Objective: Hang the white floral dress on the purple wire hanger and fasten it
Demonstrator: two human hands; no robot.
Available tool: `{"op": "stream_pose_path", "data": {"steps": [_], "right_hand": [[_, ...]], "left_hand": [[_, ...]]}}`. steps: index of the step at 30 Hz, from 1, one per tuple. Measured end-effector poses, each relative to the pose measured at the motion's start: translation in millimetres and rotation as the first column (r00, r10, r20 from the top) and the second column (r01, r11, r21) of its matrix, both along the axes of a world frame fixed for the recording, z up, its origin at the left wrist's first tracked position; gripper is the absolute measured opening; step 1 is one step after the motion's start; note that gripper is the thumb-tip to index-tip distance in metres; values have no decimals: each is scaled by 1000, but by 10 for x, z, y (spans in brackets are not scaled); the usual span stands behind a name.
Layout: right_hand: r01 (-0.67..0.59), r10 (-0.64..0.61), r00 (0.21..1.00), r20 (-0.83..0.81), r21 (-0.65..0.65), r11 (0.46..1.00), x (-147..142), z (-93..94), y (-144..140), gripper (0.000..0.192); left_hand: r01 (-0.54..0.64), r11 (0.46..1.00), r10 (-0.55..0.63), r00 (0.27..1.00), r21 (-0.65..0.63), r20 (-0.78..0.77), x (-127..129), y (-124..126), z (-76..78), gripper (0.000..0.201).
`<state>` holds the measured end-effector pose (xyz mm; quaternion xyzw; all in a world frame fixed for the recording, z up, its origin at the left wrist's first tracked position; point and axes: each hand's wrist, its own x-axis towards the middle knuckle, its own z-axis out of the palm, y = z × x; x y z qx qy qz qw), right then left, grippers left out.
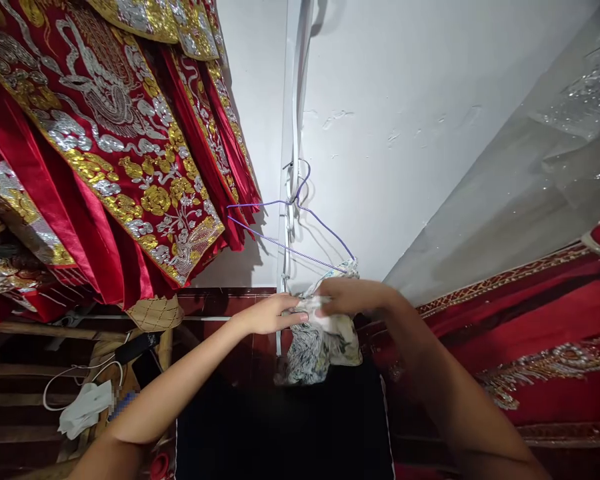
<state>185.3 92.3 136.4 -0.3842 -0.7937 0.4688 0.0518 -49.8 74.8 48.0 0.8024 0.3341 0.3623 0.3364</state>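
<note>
A purple wire hanger (pixel 290 230) hangs from a hook on the white wall's pipe (pixel 294 133). A patterned white-and-grey garment (pixel 320 347) droops from the hanger's right end. My left hand (pixel 273 313) grips the cloth from the left. My right hand (pixel 353 295) closes over the cloth's top, just under the hanger's right tip. Both arms reach forward from the bottom of the view.
Red costumes with gold and silver embroidery (pixel 110 133) hang at upper left. More red embroidered fabric (pixel 545 333) and a clear plastic cover (pixel 555 147) lie at right. A dark cloth (pixel 280 433) sits below. A white cable and cloth (pixel 83 407) rest on bamboo furniture at lower left.
</note>
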Motion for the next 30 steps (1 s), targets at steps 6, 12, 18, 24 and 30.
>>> {"op": "stream_pose_path", "data": {"steps": [6, 12, 18, 24, 30], "right_hand": [[367, -322, 929, -181, 334, 869, -116, -193, 341, 37], [492, -401, 870, -287, 449, 746, -222, -652, 723, 64], [554, -462, 832, -307, 522, 649, 159, -748, 659, 46], [561, -446, 828, -340, 512, 650, 472, -527, 542, 24], [573, -472, 818, -328, 396, 718, 355, -379, 310, 19]], "left_hand": [[30, 999, -22, 900, 11, -434, -169, 190, 62, 25], [-114, 988, 28, 804, -108, -595, -409, 230, -110, 26], [-328, 944, 209, 668, -31, -715, -959, 272, -76, 19], [-397, 878, 478, 702, 267, -528, -1021, 594, 409, 16], [-286, 842, 455, 833, 457, -316, -801, 822, 753, 8]]}}
